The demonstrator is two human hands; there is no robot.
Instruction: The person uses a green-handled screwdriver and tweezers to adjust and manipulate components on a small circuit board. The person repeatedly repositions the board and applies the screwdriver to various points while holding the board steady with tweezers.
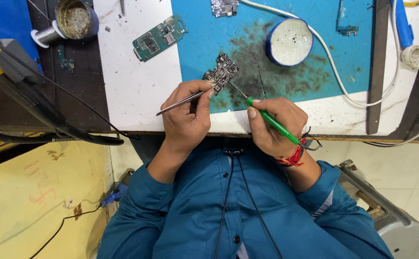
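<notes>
Left hand (186, 112) pinches metal tweezers (180, 102) against a small dark circuit board (222, 72) lying on a stained blue mat (247, 43); right hand (271, 125) grips a green-handled tool (272, 122), its tip just beside the board. Nearby: a white cable (331, 64) curving across the mat, a round white-filled tin (290, 41) behind the board, a green circuit board (160, 37), a solder spool (46, 36).

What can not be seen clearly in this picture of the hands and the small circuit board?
All in the head view:
- Tip of the tweezers: hidden behind the left hand.
- Near edge of the dark circuit board: covered by the left fingers.
- Point of the green-handled tool in the right hand: too thin to see where it touches.
- Board parts: too small.
</notes>
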